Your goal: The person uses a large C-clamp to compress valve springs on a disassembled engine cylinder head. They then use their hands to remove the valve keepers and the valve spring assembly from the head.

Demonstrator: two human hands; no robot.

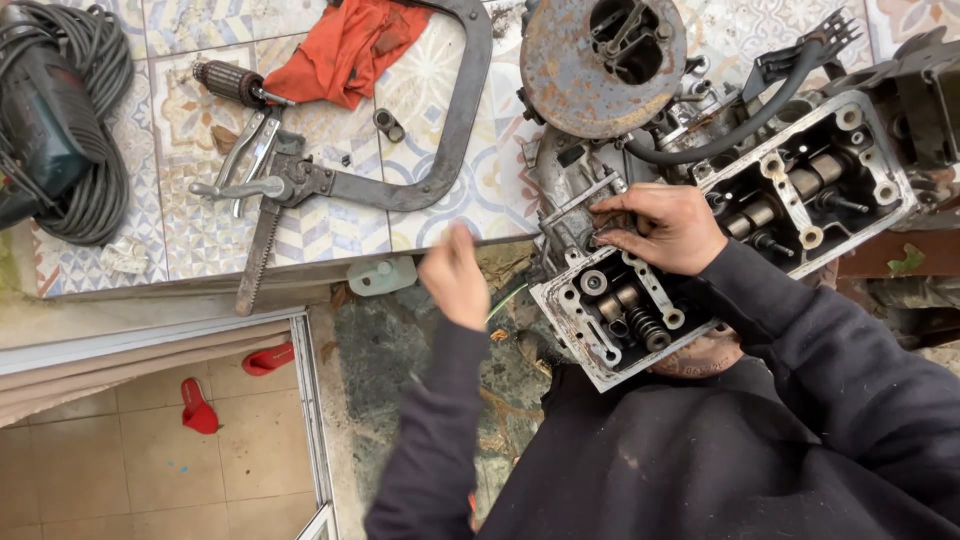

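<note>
Head view shows the right hand [668, 228] lying on the top edge of the near cylinder head [625, 315], fingers bent and pressing on a small part there; what exactly they pinch, I cannot tell. The head rests tilted against the person's lap, just beside the engine block [610, 150]. The left hand [455, 275] is in the air, blurred, fingers loosely curled, holding nothing visible, between the head and the tiled table [330, 215]. To do this well, I think the right hand should keep the head steady, so the valve springs [645, 325] stay undisturbed.
</note>
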